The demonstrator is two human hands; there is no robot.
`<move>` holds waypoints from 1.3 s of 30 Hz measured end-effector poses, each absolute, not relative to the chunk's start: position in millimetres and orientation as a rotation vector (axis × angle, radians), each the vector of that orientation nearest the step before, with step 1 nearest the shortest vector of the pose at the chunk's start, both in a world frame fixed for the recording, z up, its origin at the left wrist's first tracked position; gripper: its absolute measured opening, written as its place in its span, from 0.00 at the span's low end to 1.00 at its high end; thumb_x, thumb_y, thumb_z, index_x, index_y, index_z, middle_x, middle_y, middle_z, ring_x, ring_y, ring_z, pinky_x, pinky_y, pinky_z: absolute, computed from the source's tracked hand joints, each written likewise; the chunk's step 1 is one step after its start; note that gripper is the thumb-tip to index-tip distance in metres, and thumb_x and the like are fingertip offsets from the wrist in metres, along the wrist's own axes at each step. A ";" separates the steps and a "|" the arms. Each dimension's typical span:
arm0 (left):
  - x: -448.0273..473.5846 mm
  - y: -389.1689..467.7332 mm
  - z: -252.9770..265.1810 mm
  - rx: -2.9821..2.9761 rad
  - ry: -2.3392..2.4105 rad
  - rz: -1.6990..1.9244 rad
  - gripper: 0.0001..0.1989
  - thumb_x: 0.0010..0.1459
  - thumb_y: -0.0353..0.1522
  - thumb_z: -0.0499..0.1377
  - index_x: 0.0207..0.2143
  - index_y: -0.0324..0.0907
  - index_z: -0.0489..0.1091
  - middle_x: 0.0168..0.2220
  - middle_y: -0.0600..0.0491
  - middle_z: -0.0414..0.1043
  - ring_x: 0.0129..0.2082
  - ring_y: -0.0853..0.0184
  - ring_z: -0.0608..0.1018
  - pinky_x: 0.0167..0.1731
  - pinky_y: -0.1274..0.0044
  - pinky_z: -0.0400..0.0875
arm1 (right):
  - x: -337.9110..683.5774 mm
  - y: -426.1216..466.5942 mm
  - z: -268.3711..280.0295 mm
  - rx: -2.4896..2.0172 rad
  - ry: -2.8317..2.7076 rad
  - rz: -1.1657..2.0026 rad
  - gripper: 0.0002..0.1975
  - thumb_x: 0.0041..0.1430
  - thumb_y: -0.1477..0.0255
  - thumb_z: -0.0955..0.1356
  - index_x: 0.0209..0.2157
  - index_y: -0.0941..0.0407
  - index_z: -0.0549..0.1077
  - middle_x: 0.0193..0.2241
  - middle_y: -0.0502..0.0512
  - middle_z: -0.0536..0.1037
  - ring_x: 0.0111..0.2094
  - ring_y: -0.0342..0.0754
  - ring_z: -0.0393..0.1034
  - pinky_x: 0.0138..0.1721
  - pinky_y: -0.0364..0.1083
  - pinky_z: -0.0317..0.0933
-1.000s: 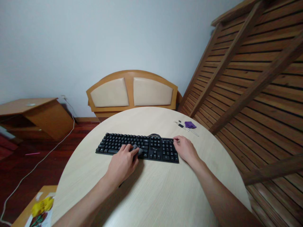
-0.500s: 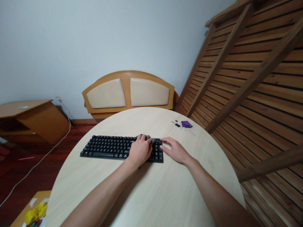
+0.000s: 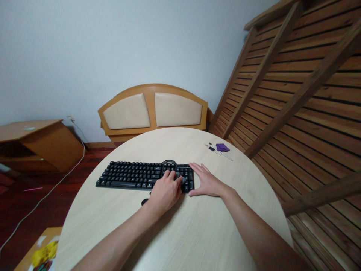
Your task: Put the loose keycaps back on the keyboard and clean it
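A black keyboard [image 3: 129, 174] lies flat on the round table [image 3: 208, 229]. Above its right part, my left hand [image 3: 166, 188] is closed around a small dark grey thing [image 3: 183, 180]; only bits of it show beside the fingers, so its kind is unclear. My right hand [image 3: 205, 180] spans the keyboard's right end, fingers at the far corner and thumb at the near one. A black curved band [image 3: 169, 162] shows just beyond the keyboard. By my left wrist, a black round piece [image 3: 144, 202] sits at the near side, partly covered.
Toward the back right of the table lie a folded purple cloth [image 3: 222, 147], a small black piece [image 3: 211, 149] and thin pale sticks [image 3: 225, 156]. A wooden headboard [image 3: 152, 109] stands behind, slatted wood [image 3: 310, 124] leans at right, and a white cable [image 3: 56, 184] runs along the floor.
My left hand has moved nearer to me over the keyboard, uncovering the curved band and the round piece. My right hand has spread, its thumb now at the keyboard's near corner.
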State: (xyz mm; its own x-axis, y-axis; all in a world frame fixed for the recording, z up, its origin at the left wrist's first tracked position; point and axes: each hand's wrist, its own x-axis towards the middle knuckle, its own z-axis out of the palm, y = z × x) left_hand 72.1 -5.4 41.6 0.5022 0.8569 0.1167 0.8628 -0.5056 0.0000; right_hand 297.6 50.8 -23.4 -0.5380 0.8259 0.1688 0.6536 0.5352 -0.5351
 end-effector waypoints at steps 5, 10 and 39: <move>63.6 -26.0 47.0 -2.744 -1.493 -0.134 0.14 0.64 0.31 0.53 0.49 0.45 0.74 0.43 0.46 0.70 0.46 0.56 0.72 0.35 0.70 0.76 | 297.6 49.9 -20.9 -1.230 -2.384 0.573 0.65 0.40 0.47 0.77 0.71 0.59 0.47 0.70 0.70 0.51 0.71 0.62 0.44 0.70 0.64 0.33; 62.7 -25.2 57.0 -2.753 -1.499 -0.151 0.12 0.63 0.33 0.55 0.45 0.46 0.76 0.41 0.48 0.71 0.45 0.57 0.73 0.37 0.71 0.75 | 296.1 48.9 -19.7 -1.230 -2.375 0.594 0.65 0.40 0.48 0.78 0.71 0.60 0.47 0.70 0.70 0.50 0.71 0.61 0.43 0.71 0.62 0.34; 103.5 -4.6 44.5 -2.779 -1.435 -0.126 0.11 0.64 0.32 0.55 0.47 0.44 0.73 0.45 0.45 0.69 0.48 0.56 0.71 0.36 0.71 0.75 | 301.5 52.6 -19.6 -1.221 -2.351 0.691 0.68 0.38 0.56 0.79 0.72 0.60 0.41 0.71 0.72 0.48 0.71 0.60 0.41 0.70 0.61 0.35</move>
